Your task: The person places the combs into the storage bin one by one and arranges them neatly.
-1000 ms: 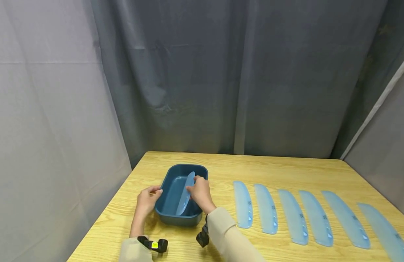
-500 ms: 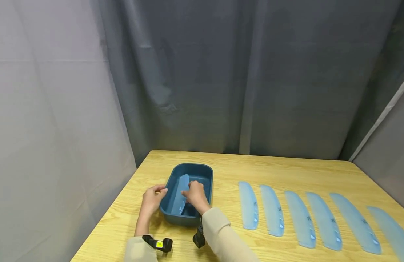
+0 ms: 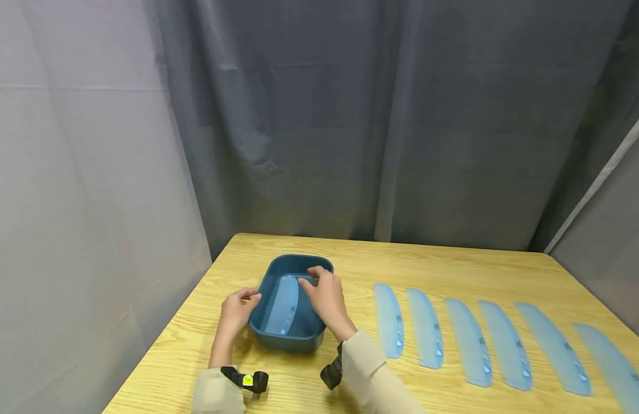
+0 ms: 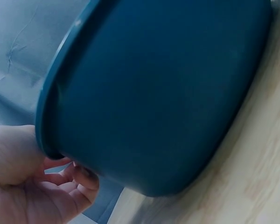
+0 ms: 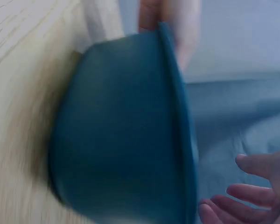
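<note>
Tugging the oblong teal plastic tub (image 3: 286,344) your left hand (image 3: 234,313) pinches at nine o'clock might skew it, your spread right hand (image 3: 327,298) empty.

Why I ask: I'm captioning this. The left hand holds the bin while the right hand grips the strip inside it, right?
Not quite: the right hand grips nothing; the right wrist view shows its fingers apart and empty. The strip does lie in the bin, and the left hand does hold the bin.
</note>
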{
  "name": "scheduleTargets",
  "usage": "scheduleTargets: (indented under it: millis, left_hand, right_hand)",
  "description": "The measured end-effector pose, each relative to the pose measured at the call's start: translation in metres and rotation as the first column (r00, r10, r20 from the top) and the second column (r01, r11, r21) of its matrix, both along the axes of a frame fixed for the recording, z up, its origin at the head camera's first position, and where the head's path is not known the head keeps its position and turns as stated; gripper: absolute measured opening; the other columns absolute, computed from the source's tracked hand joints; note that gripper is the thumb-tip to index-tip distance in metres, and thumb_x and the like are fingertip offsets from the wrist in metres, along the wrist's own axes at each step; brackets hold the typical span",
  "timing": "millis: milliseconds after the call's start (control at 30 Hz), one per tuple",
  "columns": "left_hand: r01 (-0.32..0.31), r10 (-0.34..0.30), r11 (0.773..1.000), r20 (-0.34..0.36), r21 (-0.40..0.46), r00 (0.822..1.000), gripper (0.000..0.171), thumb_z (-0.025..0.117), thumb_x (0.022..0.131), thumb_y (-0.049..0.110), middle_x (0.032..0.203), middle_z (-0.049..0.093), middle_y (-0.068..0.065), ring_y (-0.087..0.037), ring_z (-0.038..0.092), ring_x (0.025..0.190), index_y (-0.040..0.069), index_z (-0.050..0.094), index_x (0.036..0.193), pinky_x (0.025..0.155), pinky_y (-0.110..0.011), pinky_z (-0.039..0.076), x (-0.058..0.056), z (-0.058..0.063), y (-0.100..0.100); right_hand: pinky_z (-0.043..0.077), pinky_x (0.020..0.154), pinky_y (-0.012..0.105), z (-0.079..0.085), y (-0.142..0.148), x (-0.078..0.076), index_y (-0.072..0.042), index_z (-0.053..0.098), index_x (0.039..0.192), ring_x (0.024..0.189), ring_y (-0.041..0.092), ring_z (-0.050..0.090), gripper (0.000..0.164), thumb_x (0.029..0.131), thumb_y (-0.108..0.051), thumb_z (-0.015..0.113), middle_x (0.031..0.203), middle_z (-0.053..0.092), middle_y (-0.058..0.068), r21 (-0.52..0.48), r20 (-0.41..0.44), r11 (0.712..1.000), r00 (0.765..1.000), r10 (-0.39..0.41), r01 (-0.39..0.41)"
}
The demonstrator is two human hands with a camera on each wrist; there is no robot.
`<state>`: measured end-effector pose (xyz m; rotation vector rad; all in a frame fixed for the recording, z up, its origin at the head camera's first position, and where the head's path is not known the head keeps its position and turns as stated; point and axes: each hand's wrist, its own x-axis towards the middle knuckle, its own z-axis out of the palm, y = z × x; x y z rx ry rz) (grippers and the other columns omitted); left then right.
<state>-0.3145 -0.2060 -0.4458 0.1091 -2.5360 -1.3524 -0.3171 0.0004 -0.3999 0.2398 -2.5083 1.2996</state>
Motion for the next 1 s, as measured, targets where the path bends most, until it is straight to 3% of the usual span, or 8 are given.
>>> scheduleTargets:
  millis: [100, 267, 600, 1000]
  left_hand:
    - [0.002, -0.002, 1.000, 0.002, -0.001, 1.000, 0.032, 0.061, 0.095, 0.017, 0.107, 0.068, -0.021, -0.034, 0.065, 0.100, -0.004, 0.067, 0.119, 0.083, -0.042, 0.054, -0.001, -0.001, -0.002]
    - [0.002, -0.002, 1.000, -0.001, -0.006, 1.000, 0.032, 0.061, 0.095, 0.017, 0.106, 0.068, -0.021, -0.034, 0.065, 0.100, -0.004, 0.066, 0.118, 0.082, -0.042, 0.054, -0.004, -0.003, -0.006]
    - [0.002, -0.002, 1.000, 0.008, -0.010, 1.000, 0.033, 0.061, 0.096, 0.017, 0.106, 0.068, -0.022, -0.034, 0.066, 0.098, -0.005, 0.066, 0.119, 0.078, -0.038, 0.053, -0.003, -0.006, -0.012]
    - [0.007, -0.006, 1.000, 0.022, -0.022, 1.000, 0.034, 0.061, 0.096, 0.018, 0.109, 0.068, -0.022, -0.035, 0.065, 0.101, -0.004, 0.065, 0.121, 0.081, -0.042, 0.053, -0.005, -0.006, -0.012]
  right_hand:
    - [0.058, 0.080, 0.040, -0.001, 0.024, -0.001, 0.000, 0.066, 0.116, 0.099, 0.031, 0.069, 0.031, 0.093, -0.020, 0.067, 0.114, 0.070, 0.018, -0.091, 0.018, 0.995, 0.999, -0.027, 0.029]
    - [0.056, 0.082, 0.043, -0.014, 0.068, -0.005, 0.001, 0.064, 0.118, 0.100, 0.035, 0.068, 0.030, 0.094, -0.017, 0.064, 0.112, 0.069, 0.021, -0.140, 0.051, 0.982, 0.992, -0.119, 0.125]
    - [0.052, 0.076, 0.045, -0.045, 0.131, -0.006, 0.008, 0.054, 0.127, 0.099, 0.041, 0.061, 0.036, 0.096, -0.010, 0.057, 0.119, 0.060, 0.029, 0.005, 0.209, 0.974, 0.952, -0.222, 0.226]
    - [0.050, 0.083, 0.053, -0.059, 0.142, -0.004, 0.017, 0.049, 0.128, 0.106, 0.050, 0.053, 0.048, 0.093, -0.012, 0.063, 0.119, 0.051, 0.036, 0.188, 0.209, 0.954, 0.939, -0.273, 0.235]
